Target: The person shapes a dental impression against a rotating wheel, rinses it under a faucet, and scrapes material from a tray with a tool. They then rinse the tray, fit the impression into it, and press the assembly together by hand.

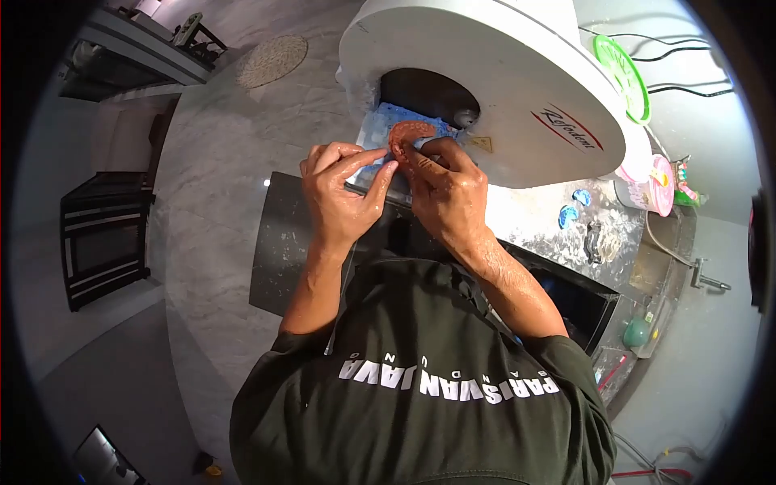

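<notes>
While I watched, the reddish arch-shaped piece (408,129) was up in front of the opening (428,93) of the white machine (501,73), over a blue-stained pad (390,115). The step in hand looked to me like close fingerwork on that piece: the right hand (453,182) had its grip pinched on it between thumb and fingers, while the left hand (343,190) held thumb and index parted right by its left edge, gripping nothing; whether they touched it I couldn't tell. The next move, I judged, called for a steady right grip and a light left fingertip, since both hands looked wet and the piece might slip. The right forearm angled in from the lower right, back of the hand up, knuckles bent; the left rose more steeply, index stretched towards the piece, its other fingers loosely bent
</notes>
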The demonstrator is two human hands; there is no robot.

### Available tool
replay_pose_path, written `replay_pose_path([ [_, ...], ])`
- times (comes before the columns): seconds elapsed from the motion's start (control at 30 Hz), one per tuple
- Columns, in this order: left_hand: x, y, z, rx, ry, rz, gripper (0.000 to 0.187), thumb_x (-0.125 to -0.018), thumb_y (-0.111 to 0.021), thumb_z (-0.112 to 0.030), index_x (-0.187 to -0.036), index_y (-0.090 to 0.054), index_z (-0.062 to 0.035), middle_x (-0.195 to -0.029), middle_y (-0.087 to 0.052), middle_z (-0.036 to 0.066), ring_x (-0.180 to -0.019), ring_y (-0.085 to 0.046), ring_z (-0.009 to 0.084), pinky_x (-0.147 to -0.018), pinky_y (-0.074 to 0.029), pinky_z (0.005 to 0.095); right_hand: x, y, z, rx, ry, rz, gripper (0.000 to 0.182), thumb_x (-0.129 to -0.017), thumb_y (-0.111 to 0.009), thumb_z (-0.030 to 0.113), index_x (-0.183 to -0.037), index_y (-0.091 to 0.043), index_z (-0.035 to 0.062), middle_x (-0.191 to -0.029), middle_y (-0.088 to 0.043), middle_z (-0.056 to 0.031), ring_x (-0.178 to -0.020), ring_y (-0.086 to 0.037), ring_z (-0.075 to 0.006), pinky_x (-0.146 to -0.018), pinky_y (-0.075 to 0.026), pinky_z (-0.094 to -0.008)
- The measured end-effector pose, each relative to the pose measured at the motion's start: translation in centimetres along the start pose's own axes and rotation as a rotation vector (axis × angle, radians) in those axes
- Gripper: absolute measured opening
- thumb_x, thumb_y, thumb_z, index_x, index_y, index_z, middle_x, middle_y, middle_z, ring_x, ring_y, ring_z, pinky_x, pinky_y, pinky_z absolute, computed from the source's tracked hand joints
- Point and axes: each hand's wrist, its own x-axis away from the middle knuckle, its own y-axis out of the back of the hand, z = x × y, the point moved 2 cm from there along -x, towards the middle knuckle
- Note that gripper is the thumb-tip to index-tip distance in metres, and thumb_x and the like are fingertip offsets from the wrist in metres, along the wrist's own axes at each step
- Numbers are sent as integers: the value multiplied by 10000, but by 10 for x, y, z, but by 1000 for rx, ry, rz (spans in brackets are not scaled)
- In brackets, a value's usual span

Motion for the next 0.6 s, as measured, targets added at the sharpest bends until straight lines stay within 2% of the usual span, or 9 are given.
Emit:
replay_pose_path([
  [0.27, -8, -11, 4, -6, 67, 6, 146, -759, -867, -98, -897, -819, -95, -781, -682, 5, -743, -609, 197, -708, -451, 342, -10, -4, 4, 85, -45, 35, 310, -813, -768, 15, -1110, -785, 101, -950, -690, -78, -749, -705, -291, -621, -576, -377],
  [0.37, -7, -17, 11, 10, 144, 51, 130, -785, -856, -183, -906, -823, -153, -790, -641, -53, -820, -585, 175, -796, -385, 367, -18, -6, 2, 84, -73, 60, 319, -815, -762, 14, -1122, -780, 100, -918, -676, -76, -733, -695, -291, -616, -570, -384],
  [0.6, -12, -18, 15, 37, 150, 79, 80, -806, -811, -129, -886, -812, -127, -787, -647, -33, -813, -581, 185, -803, -380, 369, -22, -13, 3, 54, -94, 58, 333, -814, -751, 9, -1135, -773, 98, -845, -630, -69, -696, -676, -281, -598, -559, -382],
])
